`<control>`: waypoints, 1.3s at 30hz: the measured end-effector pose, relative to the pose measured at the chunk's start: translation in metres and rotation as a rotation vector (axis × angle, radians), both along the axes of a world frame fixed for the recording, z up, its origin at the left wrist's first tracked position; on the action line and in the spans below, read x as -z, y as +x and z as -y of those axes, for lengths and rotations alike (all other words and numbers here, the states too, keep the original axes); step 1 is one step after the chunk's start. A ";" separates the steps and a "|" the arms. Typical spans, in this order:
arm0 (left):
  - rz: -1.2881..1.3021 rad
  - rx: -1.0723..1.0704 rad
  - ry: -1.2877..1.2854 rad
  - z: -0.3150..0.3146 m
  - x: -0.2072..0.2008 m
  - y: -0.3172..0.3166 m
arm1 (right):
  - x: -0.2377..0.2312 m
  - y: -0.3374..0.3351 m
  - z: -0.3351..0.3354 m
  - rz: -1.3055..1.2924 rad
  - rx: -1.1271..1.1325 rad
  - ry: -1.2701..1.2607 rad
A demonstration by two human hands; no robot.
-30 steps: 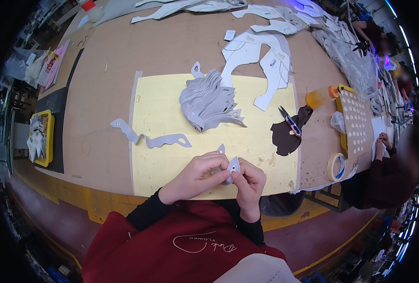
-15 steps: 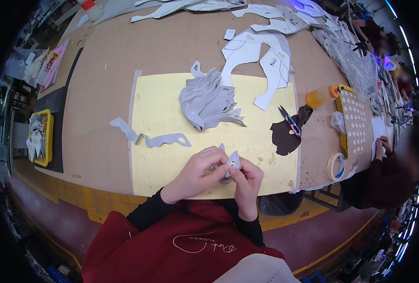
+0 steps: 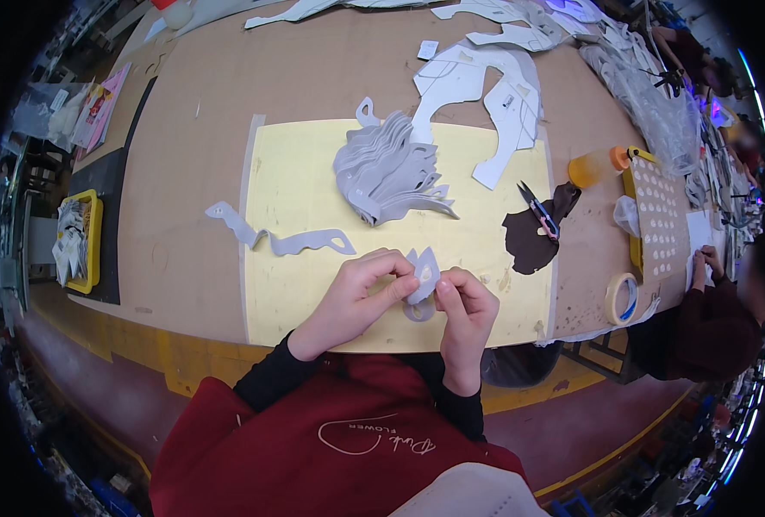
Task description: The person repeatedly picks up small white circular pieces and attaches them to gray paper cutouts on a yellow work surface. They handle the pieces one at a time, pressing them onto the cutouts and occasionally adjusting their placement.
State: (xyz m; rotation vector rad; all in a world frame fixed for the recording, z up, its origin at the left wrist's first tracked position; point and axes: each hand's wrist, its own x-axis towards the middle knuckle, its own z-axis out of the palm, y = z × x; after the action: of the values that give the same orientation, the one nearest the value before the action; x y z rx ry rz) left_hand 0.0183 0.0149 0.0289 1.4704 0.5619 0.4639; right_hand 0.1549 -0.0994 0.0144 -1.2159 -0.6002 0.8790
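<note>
Close to the near edge of the yellow sheet (image 3: 305, 189), a light grey strip (image 3: 419, 294) with a pointed, holed end is pinched between my two hands. Thumb and fingers of my left hand (image 3: 363, 291) grip it from one side. My right hand (image 3: 467, 317) pinches the opposite edge with thumb and forefinger. The strip's lower part curls beneath the fingers. Left of my hands lies a similar wavy grey strip (image 3: 303, 241), loose and holed at its end. Beyond them stands a bunched stack of grey strips (image 3: 387, 168).
Thread snips (image 3: 539, 211) rest on a dark brown scrap (image 3: 529, 246) at the right. Farther right are an orange-capped bottle (image 3: 591, 168), a tape roll (image 3: 621, 299) and a board of small pale pieces (image 3: 655, 215). White cut panels (image 3: 451, 73) lie behind; a yellow basket (image 3: 96, 241) sits left.
The view has shifted slightly. My right hand has moved a little to the right, away from the left fingers, and more of the strip's holed end shows between them.
</note>
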 end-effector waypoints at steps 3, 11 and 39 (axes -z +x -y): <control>0.000 0.008 -0.002 0.000 0.000 -0.001 | -0.001 -0.001 0.000 -0.004 0.015 0.000; 0.025 -0.014 0.044 -0.001 -0.001 0.002 | -0.001 0.001 0.001 -0.010 0.030 -0.014; -0.284 -0.994 0.104 -0.082 0.023 -0.138 | 0.005 -0.018 -0.023 0.744 -0.180 -0.155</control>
State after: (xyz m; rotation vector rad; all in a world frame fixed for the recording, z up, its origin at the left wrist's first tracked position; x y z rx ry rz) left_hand -0.1201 0.0974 0.0063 1.2789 1.5263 1.0660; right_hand 0.1366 -0.0760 0.0092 -1.6550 -1.2688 0.6071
